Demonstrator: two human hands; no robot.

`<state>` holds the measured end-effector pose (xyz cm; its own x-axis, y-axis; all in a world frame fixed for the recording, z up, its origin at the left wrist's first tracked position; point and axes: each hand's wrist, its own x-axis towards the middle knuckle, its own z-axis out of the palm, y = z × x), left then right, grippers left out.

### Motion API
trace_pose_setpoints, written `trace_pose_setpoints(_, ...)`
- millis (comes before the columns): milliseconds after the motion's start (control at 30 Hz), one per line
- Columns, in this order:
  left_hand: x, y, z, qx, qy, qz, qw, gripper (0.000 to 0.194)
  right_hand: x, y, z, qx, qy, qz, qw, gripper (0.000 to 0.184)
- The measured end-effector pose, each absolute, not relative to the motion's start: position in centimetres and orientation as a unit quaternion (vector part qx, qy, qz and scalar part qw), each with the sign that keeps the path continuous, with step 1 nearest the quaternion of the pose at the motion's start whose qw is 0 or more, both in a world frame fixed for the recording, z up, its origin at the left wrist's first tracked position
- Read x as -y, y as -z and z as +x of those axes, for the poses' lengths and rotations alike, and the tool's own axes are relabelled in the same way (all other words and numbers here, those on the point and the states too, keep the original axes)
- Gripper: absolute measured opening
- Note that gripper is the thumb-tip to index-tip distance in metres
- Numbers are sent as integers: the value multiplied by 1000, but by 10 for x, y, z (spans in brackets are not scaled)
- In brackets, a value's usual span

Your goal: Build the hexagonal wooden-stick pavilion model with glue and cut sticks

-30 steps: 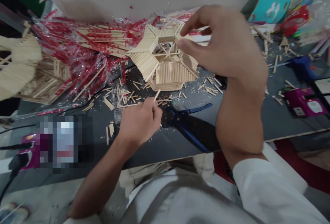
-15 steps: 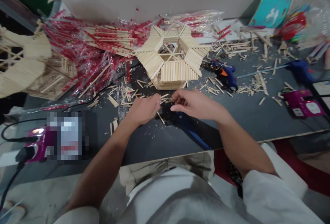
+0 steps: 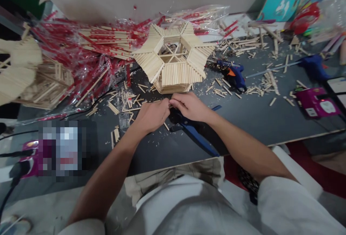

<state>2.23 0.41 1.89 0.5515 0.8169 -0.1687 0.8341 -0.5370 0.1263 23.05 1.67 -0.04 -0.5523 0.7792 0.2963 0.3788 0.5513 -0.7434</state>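
A hexagonal model built of pale wooden sticks (image 3: pixel 173 62) stands on the dark table (image 3: pixel 270 119). Just in front of it, my left hand (image 3: pixel 152 114) and my right hand (image 3: pixel 189 106) meet fingertip to fingertip, both pinched closed. They seem to hold a short wooden stick between them, but the fingers hide most of it. Blue-handled cutters (image 3: pixel 197 136) lie right under my right hand. Loose cut stick pieces (image 3: pixel 127 100) are scattered to the left of my hands.
A heap of red-and-clear wrapped sticks (image 3: pixel 92 51) fills the back left, beside another stick structure (image 3: pixel 29 76). A blue glue gun (image 3: pixel 234 74) lies to the right of the model, a magenta device (image 3: pixel 316 103) at far right, more offcuts (image 3: pixel 259 83) between them.
My right hand came down from the model's top to the table in front of it and joined my left hand. My left hand shifted slightly right and forward.
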Motion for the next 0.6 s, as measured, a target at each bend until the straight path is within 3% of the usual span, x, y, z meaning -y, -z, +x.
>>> trace_pose_setpoints(600, -4, -22, 23, -498, 43, 859, 111, 38, -18, 9, 224, 814, -296, -362, 345, 36)
